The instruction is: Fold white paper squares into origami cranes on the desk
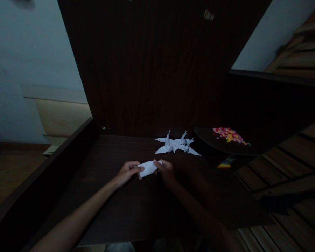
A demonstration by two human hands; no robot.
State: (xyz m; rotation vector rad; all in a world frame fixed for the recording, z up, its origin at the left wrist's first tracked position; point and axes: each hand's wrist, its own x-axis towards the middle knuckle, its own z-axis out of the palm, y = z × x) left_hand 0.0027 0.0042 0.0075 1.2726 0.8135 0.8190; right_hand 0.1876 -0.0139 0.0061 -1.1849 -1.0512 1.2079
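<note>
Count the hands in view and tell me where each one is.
2: the left hand holds the left end of the white paper; the right hand holds its right end. Some fingers are hidden behind it.

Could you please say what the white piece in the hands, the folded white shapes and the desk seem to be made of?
White piece: matte paper, it seems, from its thin, straight edges. Folded white shapes: probably matte paper, given their sharp points and flat facets. Desk: wood or wood-look laminate, from brown streaks on its upright panel; finish unclear.
</note>
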